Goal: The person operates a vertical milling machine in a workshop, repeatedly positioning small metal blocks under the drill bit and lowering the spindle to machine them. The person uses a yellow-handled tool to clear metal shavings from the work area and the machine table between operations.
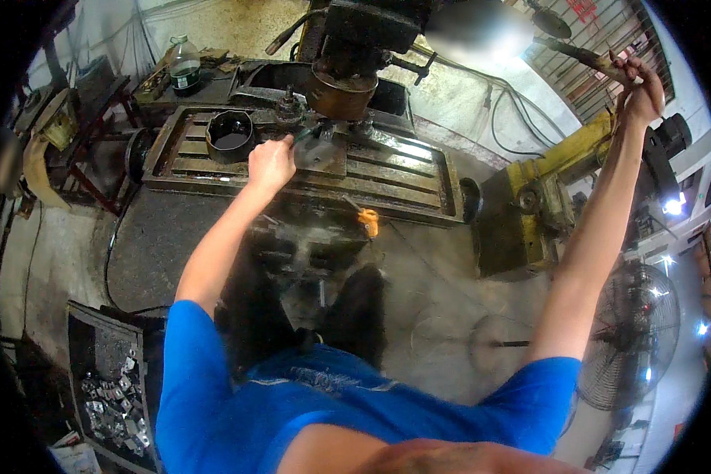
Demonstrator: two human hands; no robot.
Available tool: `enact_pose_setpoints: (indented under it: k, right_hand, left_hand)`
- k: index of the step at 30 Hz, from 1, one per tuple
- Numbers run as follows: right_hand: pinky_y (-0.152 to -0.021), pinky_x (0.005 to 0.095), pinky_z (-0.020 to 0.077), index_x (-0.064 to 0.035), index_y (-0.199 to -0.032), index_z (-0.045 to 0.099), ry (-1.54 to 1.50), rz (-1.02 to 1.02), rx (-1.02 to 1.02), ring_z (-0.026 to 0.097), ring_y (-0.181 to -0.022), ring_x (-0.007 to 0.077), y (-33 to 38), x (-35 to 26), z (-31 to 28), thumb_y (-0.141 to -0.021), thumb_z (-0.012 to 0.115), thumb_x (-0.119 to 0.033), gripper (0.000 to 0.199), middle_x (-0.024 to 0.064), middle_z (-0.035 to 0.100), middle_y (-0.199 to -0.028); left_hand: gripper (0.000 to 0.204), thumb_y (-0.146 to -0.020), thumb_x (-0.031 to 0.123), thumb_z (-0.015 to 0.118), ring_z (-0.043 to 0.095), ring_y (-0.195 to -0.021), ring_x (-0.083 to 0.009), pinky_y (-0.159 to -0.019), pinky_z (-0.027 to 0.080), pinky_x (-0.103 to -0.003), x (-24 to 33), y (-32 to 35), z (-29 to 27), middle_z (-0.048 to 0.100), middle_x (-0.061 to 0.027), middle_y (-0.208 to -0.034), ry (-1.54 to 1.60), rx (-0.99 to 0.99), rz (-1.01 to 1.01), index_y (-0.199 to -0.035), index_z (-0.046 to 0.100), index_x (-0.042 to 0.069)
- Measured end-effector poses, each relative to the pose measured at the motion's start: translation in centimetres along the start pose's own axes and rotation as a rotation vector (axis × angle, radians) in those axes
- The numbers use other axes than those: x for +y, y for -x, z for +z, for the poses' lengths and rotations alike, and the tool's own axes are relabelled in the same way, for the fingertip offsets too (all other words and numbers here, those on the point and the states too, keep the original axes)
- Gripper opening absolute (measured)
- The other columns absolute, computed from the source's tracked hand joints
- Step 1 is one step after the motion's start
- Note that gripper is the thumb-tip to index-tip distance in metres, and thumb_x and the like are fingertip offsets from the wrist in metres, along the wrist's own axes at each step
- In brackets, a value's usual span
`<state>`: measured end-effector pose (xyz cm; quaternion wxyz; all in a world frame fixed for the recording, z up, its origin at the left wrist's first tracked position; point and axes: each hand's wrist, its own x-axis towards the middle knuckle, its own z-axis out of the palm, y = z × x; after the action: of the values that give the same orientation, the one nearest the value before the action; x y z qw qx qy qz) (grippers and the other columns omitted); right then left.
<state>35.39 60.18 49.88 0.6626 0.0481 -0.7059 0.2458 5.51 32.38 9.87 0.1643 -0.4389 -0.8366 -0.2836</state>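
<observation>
My left hand (272, 166) is closed above the slotted metal worktable (213, 182) of a drilling or milling machine. From its fist a thin, dark green handled thing (304, 133) points toward the spot under the machine head (342, 91); its tip is hard to make out. Beside that hand, on the table, stands a dark round tub (230, 136) with dark liquid in it. Raised at the upper right, my right hand (641, 91) has its fingers wrapped round the end of a long lever (584, 57).
An orange-handled tool (368, 222) sits at the table's front edge. Several small metal parts (118, 403) fill a bin at lower left. A caged fan (632, 336) stands at right, near a yellow machine column (521, 213). A bottle (185, 67) stands behind left.
</observation>
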Motion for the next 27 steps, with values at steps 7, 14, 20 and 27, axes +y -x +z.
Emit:
enact_pose_setpoints:
  k: [7, 14, 20, 27]
  right_hand:
    - [-0.075, 0.0410, 0.0514, 0.0123, -0.081, 0.057, -0.162, 0.055, -0.072, 0.061, -0.076, 0.0307, 0.5, 0.5, -1.0, -0.082, 0.045, -0.002, 0.019, 0.0165, 0.058, -0.078]
    - [-0.094, 0.0439, 0.0375, 0.0074, -0.117, 0.043, -0.129, -0.005, 0.173, 0.052, -0.105, 0.0310, 11.8, -1.2, 0.5, -0.069, 0.048, -0.017, 0.053, 0.0210, 0.055, -0.107]
    - [-0.065, 0.0282, 0.0485, 0.0035, -0.088, 0.063, -0.082, 0.818, -0.405, 0.060, -0.074, 0.0158, 35.7, 0.5, 1.0, -0.063, 0.054, -0.010, 0.030, 0.0097, 0.064, -0.082]
    - [-0.067, 0.0295, 0.0438, 0.0026, -0.094, 0.060, -0.131, 1.394, -0.408, 0.055, -0.074, 0.0153, 57.8, 8.8, 3.6, -0.064, 0.058, -0.019, 0.037, 0.0074, 0.062, -0.080]
  left_hand:
    - [0.028, -0.076, 0.013, 0.054, 0.059, -0.061, -0.0358, -0.057, 0.048, -0.045, -4.2, 3.5, -5.2, 0.060, -0.0184, -0.070, 0.028, 0.089, 0.027, -0.103, 0.058, 0.007]
    - [0.027, -0.079, 0.019, 0.054, 0.060, -0.064, -0.0334, -0.057, 0.047, -0.043, -9.9, 2.2, -6.6, 0.061, -0.0150, -0.075, -0.256, 0.123, -0.099, -0.105, 0.059, 0.011]
    - [0.045, -0.077, 0.027, 0.058, 0.059, -0.076, -0.0350, -0.063, 0.047, -0.044, -12.1, 2.8, -5.0, 0.060, -0.0171, -0.086, -0.306, -0.079, -0.095, -0.119, 0.050, 0.016]
    - [0.047, -0.078, 0.032, 0.060, 0.060, -0.073, -0.0326, -0.063, 0.047, -0.041, -9.8, 3.2, -9.8, 0.061, -0.0153, -0.086, -0.129, 0.208, -0.057, -0.118, 0.051, 0.010]
